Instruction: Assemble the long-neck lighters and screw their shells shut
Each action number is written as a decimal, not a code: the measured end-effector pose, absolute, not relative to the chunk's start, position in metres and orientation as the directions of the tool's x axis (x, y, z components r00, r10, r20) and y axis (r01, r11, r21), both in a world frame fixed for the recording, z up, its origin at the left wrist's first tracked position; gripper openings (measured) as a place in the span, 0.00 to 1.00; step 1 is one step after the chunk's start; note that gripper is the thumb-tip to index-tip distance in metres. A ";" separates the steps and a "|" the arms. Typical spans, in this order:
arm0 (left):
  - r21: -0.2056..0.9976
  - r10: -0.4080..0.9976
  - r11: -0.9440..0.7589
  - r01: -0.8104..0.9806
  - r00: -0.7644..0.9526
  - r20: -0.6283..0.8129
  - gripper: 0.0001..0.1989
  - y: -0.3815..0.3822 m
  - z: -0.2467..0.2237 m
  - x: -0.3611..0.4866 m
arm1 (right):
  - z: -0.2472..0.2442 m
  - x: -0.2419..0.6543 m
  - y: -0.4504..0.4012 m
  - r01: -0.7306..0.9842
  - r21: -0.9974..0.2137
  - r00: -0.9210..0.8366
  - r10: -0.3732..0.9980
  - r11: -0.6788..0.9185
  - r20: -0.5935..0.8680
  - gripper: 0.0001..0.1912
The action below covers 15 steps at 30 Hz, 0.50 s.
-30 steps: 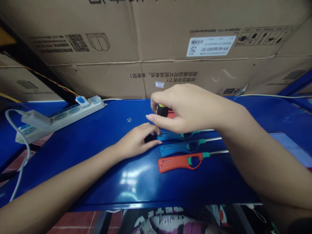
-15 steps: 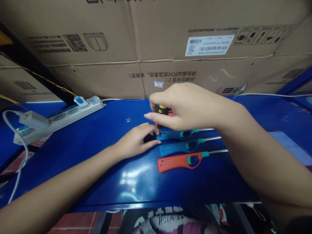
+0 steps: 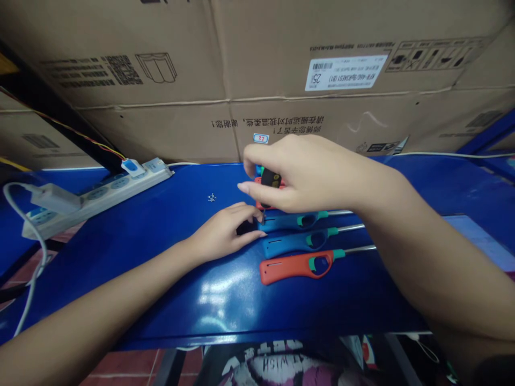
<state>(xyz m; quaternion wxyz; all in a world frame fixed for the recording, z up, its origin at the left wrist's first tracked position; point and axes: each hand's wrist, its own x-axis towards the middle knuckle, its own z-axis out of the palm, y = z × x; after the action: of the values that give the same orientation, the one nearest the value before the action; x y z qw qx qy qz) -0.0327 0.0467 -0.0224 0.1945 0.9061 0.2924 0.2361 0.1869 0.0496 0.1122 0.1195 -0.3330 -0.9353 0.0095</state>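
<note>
My right hand [image 3: 309,171] is closed around a screwdriver [image 3: 271,179] with a black handle marked in green. The tool stands nearly upright, its thin shaft meeting the handle end of a blue gas lighter [image 3: 285,221]. At that same end my left hand [image 3: 225,233] grips the lighter, index fingertip beside the shaft and thumb just below. Nearer to me lie a second blue lighter [image 3: 292,244] and an orange-red one [image 3: 287,269], parallel, with green triggers and metal tubes. Behind, another red lighter [image 3: 261,202] is mostly covered by my right hand.
Several small screws [image 3: 212,198] lie on the blue table [image 3: 181,300] left of the lighters. A white power strip [image 3: 108,187] with plugs and cables sits at the back left. Cardboard boxes [image 3: 169,128] form a wall behind. A flat pale screen [image 3: 478,238] lies at right.
The screwdriver's handle has turned and leans slightly more to the right in my right hand. My left hand and the lighters have stayed in place.
</note>
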 end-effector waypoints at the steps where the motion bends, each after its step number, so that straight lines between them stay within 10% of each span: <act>1: 0.492 0.625 -0.749 0.444 0.719 0.304 0.10 0.047 -0.022 -0.032 | 0.113 0.187 0.049 0.632 -0.086 -0.744 0.634 0.771 0.213 0.17; 15: 0.474 0.609 -0.769 0.430 0.716 0.340 0.11 0.047 -0.023 -0.033 | 0.115 0.192 0.046 0.587 -0.128 -0.773 0.601 0.799 0.205 0.20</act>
<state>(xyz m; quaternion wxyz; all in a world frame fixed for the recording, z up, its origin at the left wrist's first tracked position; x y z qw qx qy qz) -0.0330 0.0467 -0.0234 0.1835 0.9080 0.2861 0.2451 0.1918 0.0461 0.1153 0.1183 -0.3156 -0.9411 0.0283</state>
